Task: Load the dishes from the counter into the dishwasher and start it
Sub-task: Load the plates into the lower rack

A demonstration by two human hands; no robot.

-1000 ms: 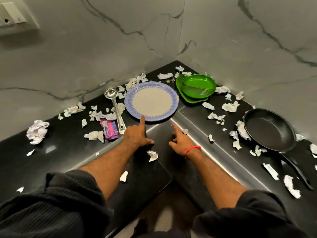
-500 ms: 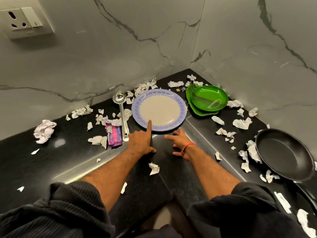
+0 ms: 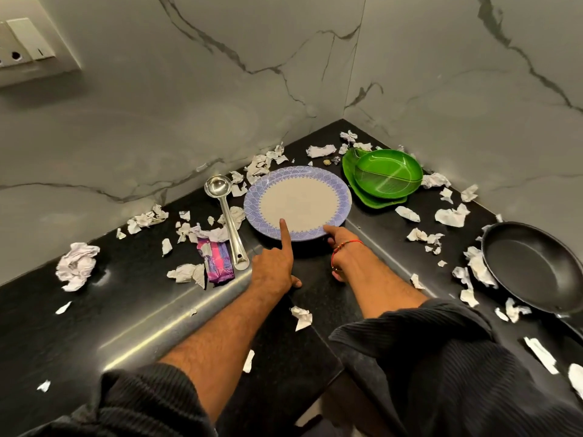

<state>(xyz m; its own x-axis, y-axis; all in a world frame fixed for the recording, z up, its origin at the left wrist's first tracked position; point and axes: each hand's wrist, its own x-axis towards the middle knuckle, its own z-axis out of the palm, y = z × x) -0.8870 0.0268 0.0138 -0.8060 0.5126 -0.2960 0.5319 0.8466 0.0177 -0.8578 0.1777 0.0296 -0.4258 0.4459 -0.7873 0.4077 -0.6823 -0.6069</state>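
Note:
A round plate [image 3: 299, 197] with a blue patterned rim lies flat in the corner of the black counter [image 3: 132, 298]. My left hand [image 3: 274, 266] has its index finger stretched out, the tip pressing on the plate's near part, with the other fingers curled. My right hand [image 3: 342, 247] touches the plate's near right rim with its fingertips, and its thumb rests back on the counter. Two stacked green dishes [image 3: 385, 175] sit right of the plate. A steel ladle [image 3: 227, 216] lies to its left. A black frying pan [image 3: 530, 263] sits at the far right.
Torn and crumpled paper scraps [image 3: 75, 266] litter the whole counter. A pink and purple wrapper [image 3: 216, 260] lies beside the ladle handle. Marble walls close the corner behind the dishes. A switch plate [image 3: 28, 48] is on the left wall.
Both hands have moved forward to the plate. The left index finger now lies further onto it, and the right fingertips have reached its rim. The view has come closer.

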